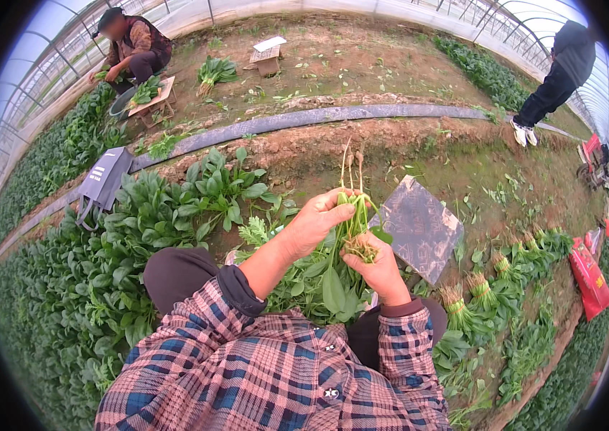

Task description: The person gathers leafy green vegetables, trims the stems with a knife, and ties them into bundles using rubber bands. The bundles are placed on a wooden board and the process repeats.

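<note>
My left hand (312, 221) grips a few spinach plants (357, 207) by their stems, with the pale roots pointing up and away from me. Just below it, my right hand (382, 272) is closed around a clump of stems with yellowish root ends (361, 247). Long green leaves (334, 291) hang from the hands towards my lap. How the two handfuls part is hidden by fingers and leaves. Beneath them, between my knees, lies a heap of loose greens (299, 288). A dark printed board (417, 229) rests on the soil just beyond my right hand.
Growing spinach (62, 280) fills the left. Tied spinach bundles (460, 315) line the right, near a red bag (590, 283). A flat grey hose (304, 117) crosses ahead; a grey bag (102, 178) lies left. One person (137, 46) crouches far left, another (560, 75) stands far right.
</note>
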Available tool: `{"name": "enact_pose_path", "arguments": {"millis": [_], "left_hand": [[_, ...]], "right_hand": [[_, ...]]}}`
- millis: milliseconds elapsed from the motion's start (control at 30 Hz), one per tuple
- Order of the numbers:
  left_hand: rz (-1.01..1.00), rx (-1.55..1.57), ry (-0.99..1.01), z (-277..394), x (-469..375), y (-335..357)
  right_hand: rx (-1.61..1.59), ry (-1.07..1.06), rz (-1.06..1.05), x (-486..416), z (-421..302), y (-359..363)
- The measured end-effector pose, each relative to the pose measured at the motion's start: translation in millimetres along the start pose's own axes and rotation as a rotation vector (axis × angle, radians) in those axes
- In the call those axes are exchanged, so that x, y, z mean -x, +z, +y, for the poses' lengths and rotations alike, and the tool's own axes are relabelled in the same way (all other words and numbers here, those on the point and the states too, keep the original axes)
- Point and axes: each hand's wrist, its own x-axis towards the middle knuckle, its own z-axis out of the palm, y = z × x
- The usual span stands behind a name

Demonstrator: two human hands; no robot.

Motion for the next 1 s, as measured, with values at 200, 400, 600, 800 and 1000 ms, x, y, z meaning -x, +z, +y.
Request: {"name": "enact_pose_path", "arguments": {"millis": [200,400,600,800,1000], "left_hand": [[0.098,0.195,0.002,5.3,-8.0,6.6],[0.165,-0.677,0.122,22.1,-10.3,-6.4],[0.191,-0.916,0.158,-8.6,-10.4,34.9],[0.158,-0.607,0.171,-30.0,-10.8,40.9],[-0.041,-0.513,0.173,-25.9,-1.3,56.8]], "right_hand": [[-0.334,0.105,0.046,3.2,-2.1,-1.1],[-0.541,0.114,0.372,-2.3,2.7,-11.1],[-0.640,-0.001,0.497,-17.9,3.0,2.7],[-0.751,0.017,0.478,-18.0,12.0,-1.2],[-0.759,-0.024,0.434,-15.5,-2.8,4.2]]}}
